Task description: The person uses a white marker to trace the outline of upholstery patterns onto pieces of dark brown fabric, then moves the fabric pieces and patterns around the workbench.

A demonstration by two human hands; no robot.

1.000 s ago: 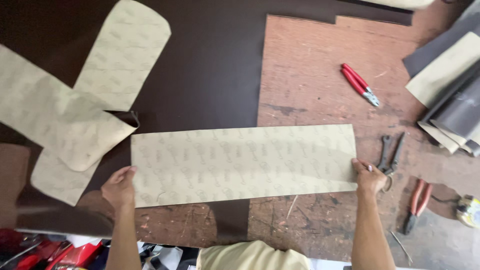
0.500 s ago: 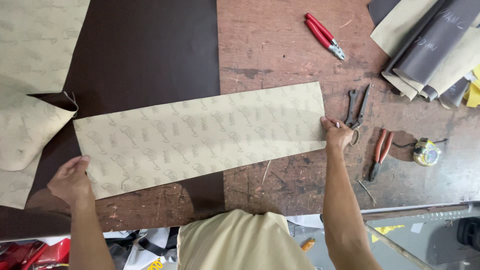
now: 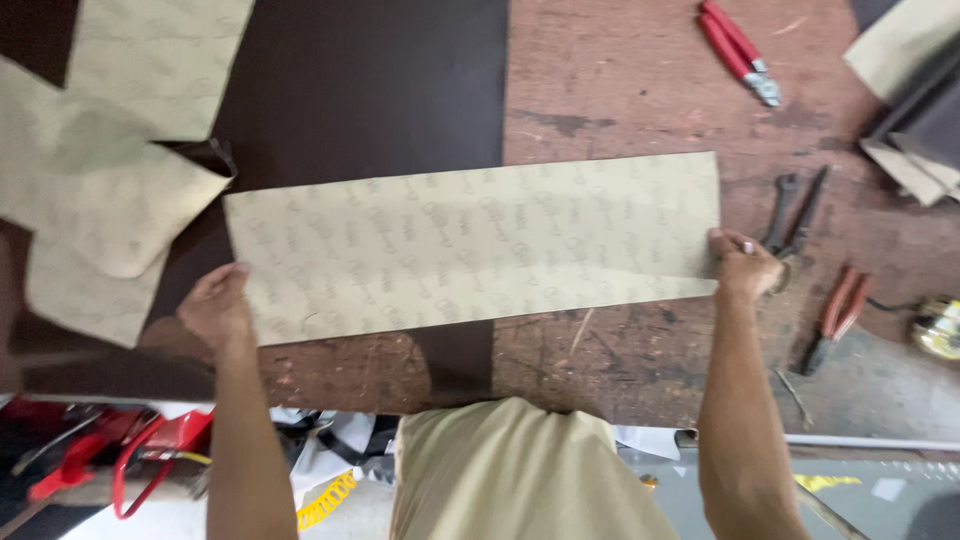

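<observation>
A long tan patterned sheet [image 3: 470, 245] lies flat across a dark brown leather piece [image 3: 370, 90] and the worn reddish workbench [image 3: 620, 90]. My left hand [image 3: 215, 305] grips the sheet's lower left corner. My right hand [image 3: 745, 265] pinches its right edge near the lower corner. The sheet lies nearly level, its left end over the dark leather and its right end over the bare bench.
Other tan cut pieces [image 3: 110, 190] lie at the left. Red-handled pliers [image 3: 738, 50] sit at the top right, dark pincers [image 3: 795, 210] and more red-handled pliers [image 3: 835, 315] beside my right hand. Stacked sheets [image 3: 915, 110] fill the far right; a tape measure [image 3: 940, 325] lies below.
The sheet has turned from a slant to nearly level, still held at both ends. The camera view has shifted, so the bench contents sit differently in frame.
</observation>
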